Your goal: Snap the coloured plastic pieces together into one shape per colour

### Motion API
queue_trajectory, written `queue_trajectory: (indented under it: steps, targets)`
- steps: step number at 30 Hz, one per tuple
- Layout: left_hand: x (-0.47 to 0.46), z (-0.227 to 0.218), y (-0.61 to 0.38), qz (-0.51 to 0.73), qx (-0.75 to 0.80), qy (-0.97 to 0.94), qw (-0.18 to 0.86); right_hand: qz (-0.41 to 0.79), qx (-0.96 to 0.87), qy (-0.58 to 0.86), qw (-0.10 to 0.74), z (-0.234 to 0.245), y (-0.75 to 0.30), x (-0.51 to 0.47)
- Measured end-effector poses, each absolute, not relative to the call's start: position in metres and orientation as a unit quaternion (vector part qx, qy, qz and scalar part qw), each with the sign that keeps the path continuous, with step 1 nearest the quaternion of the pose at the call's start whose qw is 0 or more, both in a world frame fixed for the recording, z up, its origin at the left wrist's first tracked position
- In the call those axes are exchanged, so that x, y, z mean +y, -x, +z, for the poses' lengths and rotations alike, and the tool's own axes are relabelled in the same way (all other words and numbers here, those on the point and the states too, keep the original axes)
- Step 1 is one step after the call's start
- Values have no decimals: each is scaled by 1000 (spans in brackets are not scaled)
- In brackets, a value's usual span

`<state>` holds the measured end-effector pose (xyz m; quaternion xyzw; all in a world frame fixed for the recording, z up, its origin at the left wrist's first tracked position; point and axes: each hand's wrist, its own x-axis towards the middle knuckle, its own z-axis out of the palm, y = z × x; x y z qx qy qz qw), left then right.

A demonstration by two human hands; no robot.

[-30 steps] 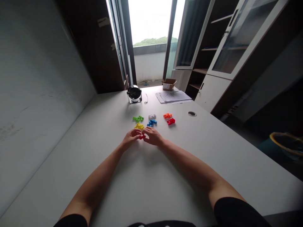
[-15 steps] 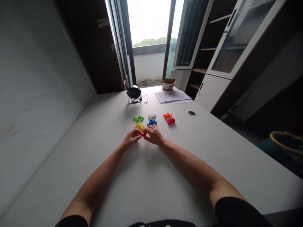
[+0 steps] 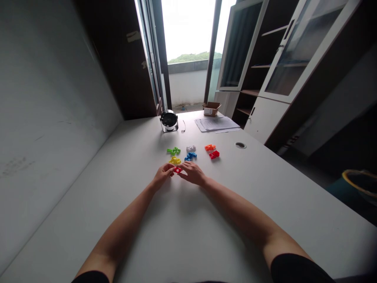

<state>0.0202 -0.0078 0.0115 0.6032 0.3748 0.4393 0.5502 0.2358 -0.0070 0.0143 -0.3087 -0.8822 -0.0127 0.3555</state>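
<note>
Between my two hands is a small red plastic piece (image 3: pixel 177 169) with an opening in its middle. My left hand (image 3: pixel 163 174) pinches it from the left. Fingers of my right hand (image 3: pixel 192 173) close on its right side. Just beyond the hands lie a yellow pile of plastic pieces (image 3: pixel 174 160) and a blue pile (image 3: pixel 191 156). Farther back sit a green pile (image 3: pixel 173 151) and a white pile (image 3: pixel 191 148). To the right, an orange pile (image 3: pixel 210 147) lies behind a red pile (image 3: pixel 214 155).
On the white table (image 3: pixel 141 243) stand a round black device on a metal bracket (image 3: pixel 169 120), a stack of papers (image 3: pixel 218 124) and an open cardboard box (image 3: pixel 211 109) at the far end. A cable hole (image 3: pixel 240 145) is on the right. A wall borders the left side.
The red piece has turned between my fingers, so its opening now shows. My hands have stayed nearly in place; the whole view has shifted slightly downward.
</note>
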Motion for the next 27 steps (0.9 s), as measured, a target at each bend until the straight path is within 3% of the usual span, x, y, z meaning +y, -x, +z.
queue_trajectory:
  steps: [27]
  targets:
    - [-8, 12, -23, 444, 384, -577, 568, -55, -892, 306, 329, 24, -233, -14]
